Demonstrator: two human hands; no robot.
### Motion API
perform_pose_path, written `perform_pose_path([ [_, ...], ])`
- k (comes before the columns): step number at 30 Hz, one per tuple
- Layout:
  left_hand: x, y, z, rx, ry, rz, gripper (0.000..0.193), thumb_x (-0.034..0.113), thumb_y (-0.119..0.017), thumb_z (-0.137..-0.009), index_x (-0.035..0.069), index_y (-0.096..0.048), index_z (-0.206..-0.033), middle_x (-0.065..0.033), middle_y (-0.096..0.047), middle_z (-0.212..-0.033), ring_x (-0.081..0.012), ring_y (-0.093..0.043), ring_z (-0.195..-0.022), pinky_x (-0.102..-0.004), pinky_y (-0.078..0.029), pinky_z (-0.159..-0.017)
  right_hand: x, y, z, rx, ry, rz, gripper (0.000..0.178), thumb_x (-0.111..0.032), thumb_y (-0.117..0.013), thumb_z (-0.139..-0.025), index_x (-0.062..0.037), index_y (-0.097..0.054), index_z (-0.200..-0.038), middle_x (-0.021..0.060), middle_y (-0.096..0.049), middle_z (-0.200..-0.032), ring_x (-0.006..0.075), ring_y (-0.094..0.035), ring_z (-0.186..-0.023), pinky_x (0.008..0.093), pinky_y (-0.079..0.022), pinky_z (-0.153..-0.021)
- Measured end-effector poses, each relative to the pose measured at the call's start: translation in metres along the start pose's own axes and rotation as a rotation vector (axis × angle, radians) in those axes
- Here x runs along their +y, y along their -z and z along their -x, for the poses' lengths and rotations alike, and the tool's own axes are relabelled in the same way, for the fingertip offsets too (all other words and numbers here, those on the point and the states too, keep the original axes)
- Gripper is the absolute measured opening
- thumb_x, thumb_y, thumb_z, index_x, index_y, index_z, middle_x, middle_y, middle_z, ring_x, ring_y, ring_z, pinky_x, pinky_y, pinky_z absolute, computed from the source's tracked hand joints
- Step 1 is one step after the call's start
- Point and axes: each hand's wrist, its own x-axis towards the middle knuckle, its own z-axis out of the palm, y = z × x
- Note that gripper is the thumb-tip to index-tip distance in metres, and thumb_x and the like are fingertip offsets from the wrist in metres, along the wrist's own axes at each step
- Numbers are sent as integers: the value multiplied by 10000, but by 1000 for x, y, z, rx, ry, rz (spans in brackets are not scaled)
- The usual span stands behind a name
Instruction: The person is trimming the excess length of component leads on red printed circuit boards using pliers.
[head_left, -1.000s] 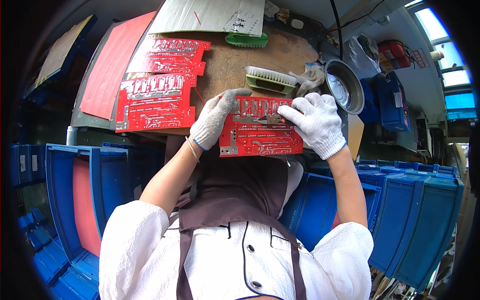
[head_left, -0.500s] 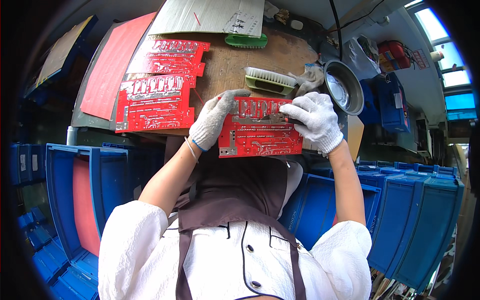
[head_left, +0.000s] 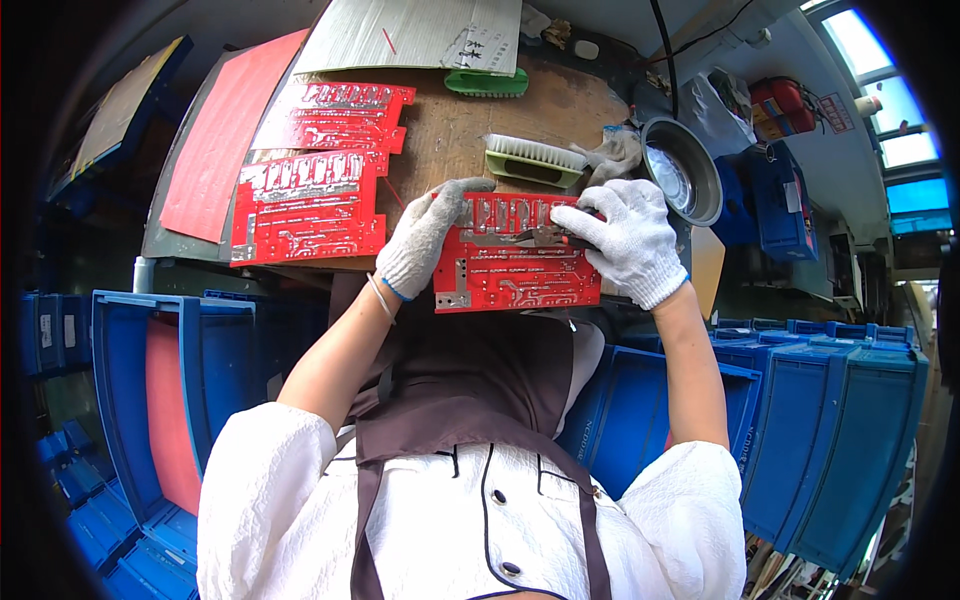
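Note:
A red circuit board (head_left: 520,285) with silvery solder tracks is held up at the bench's near edge. At its left side my left hand (head_left: 425,240), in a whitish knit glove, is closed on the edge. My right hand (head_left: 630,235), gloved in white, is closed around a small metal-tipped hand tool (head_left: 545,238) with a dark and reddish handle. The tool's tip lies over the board's upper middle; its exact kind is partly hidden by the fingers. Just beyond the board is a green brush (head_left: 535,165) with white bristles upward.
Two more red boards (head_left: 310,215) lie to the left, near a pink sheet (head_left: 225,140). A second green brush (head_left: 487,83) touches a pale cardboard sheet (head_left: 410,35). On the right are a metal bowl (head_left: 708,205) and a crumpled glove (head_left: 615,150). Blue crates (head_left: 790,440) flank me.
My right thumb and fingers have shifted slightly left over the board, and the tool has moved with them. The view has moved slightly; both grips persist.

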Motion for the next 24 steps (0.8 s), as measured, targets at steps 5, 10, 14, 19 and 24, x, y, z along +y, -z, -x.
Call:
perform_pose_path([
  [5, -2, 1, -1, 3, 12, -14, 677, 520, -537, -1068, -61, -555, -1415, -190, -710, -1236, -225, -714, -1096, -378, -571, -997, 2, -5, -3, 23, 44, 72, 596, -104, -839, -656, -276, -728, -1216, 12, -642, -1056, 254, -623, -1037, 451, -460, -942],
  [10, 3, -1, 1, 4, 18, 14, 668, 514, -538, -1069, -56, -557, -1417, -191, -711, -1232, -222, -713, -1096, -378, -570, -998, 4, -7, -4, 24, 67, 87, 551, -103, -846, -659, -256, -739, -1177, 14, -640, -1021, 250, -624, -991, 440, -461, -888],
  [14, 5, -2, 2, 8, 34, 42, 660, 510, -538, -1071, -55, -564, -1412, -189, -710, -1230, -217, -710, -1096, -375, -569, -998, -3, 6, 0, 6, 27, 16, 543, -119, -848, -665, -242, -733, -1181, 22, -636, -1031, 261, -620, -996, 435, -462, -895],
  [19, 1, -6, 3, 52, 3, -5, 608, 474, -514, -1090, -48, -589, -1393, -169, -700, -1257, -197, -696, -1102, -361, -556, -1005, -49, 23, 19, -23, -351, 51, 550, -190, -823, -727, -226, -712, -1265, 45, -627, -1097, 281, -592, -1076, 454, -429, -959],
  [24, 4, -32, 23, 269, 18, 94, 525, 413, -529, -1099, -32, -634, -1355, -108, -688, -1253, -144, -650, -1083, -316, -517, -1004, -119, 25, 31, -24, -704, 4, 544, -270, -819, -795, -218, -696, -1323, 45, -621, -1125, 274, -562, -1118, 460, -418, -983],
])
